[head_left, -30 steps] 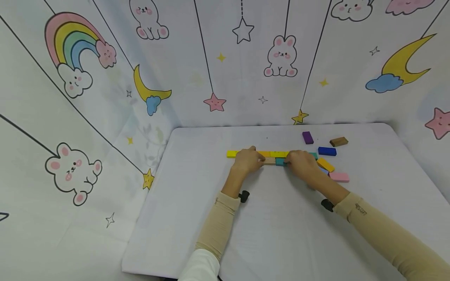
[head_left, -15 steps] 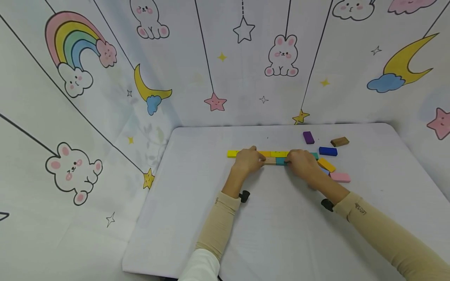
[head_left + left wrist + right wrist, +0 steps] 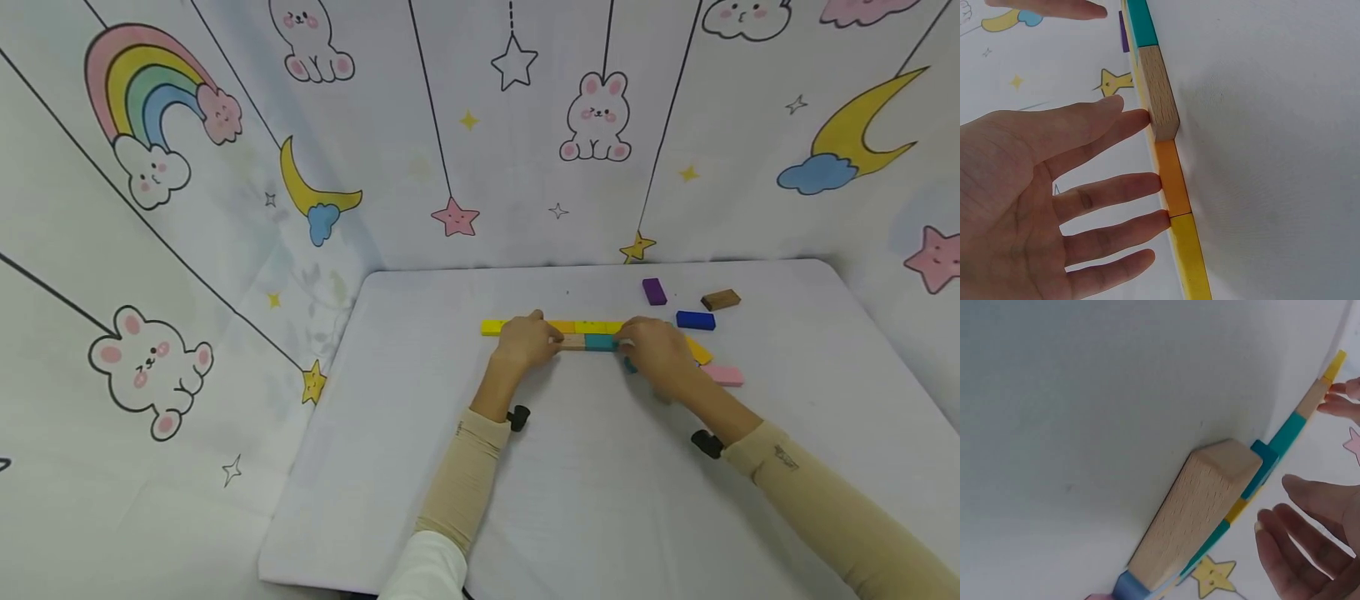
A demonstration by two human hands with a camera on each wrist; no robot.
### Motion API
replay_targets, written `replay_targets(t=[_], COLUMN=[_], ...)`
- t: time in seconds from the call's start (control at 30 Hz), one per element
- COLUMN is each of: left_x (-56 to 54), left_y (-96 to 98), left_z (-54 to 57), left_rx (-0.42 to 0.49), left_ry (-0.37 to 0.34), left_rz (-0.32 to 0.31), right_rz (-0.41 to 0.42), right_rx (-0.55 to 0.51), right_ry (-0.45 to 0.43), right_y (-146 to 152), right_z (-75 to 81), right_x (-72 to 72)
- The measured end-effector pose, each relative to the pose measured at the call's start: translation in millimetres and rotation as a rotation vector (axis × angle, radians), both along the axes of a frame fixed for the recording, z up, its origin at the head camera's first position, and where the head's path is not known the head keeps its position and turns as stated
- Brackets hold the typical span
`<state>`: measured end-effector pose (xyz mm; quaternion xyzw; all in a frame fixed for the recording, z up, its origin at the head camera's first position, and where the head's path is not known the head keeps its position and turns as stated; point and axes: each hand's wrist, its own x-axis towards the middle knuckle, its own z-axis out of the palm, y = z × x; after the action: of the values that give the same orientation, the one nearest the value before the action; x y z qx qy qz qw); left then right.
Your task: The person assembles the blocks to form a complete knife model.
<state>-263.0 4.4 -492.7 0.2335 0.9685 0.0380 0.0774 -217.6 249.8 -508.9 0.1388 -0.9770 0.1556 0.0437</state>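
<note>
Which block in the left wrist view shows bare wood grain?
The pale wooden block by the left hand, next to the teal block; the latter, the orange block and the yellow block are solidly coloured.

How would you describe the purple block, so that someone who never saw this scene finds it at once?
Look near the far edge of the white table, beyond the right hand. The purple block lies there apart from the row, left of the brown block. Its colour sets it apart: no other block in view is purple.
</note>
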Motion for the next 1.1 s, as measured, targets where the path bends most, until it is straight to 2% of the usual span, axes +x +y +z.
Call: replay_targets(t=[0.23, 0.67, 1.1], left_x=[0.1, 1.1, 1.0], left_y=[-0.1, 1.2, 2.1], left_z=[-0.4, -0.6, -0.2], left_rx=[0.004, 0.004, 0.007], left_ry=[0.004, 0.006, -0.001], left_rz=[0.002, -0.002, 0.003], right_rz=[-0.044, -0.126, -0.184], right_rx=[0.000, 0.044, 0.071], right_ry=[-0.001, 0.043, -0.016], right_y=[15, 43, 70], right_z=[9.6, 10.5, 8.4], right_x=[7.4, 12.9, 22.4])
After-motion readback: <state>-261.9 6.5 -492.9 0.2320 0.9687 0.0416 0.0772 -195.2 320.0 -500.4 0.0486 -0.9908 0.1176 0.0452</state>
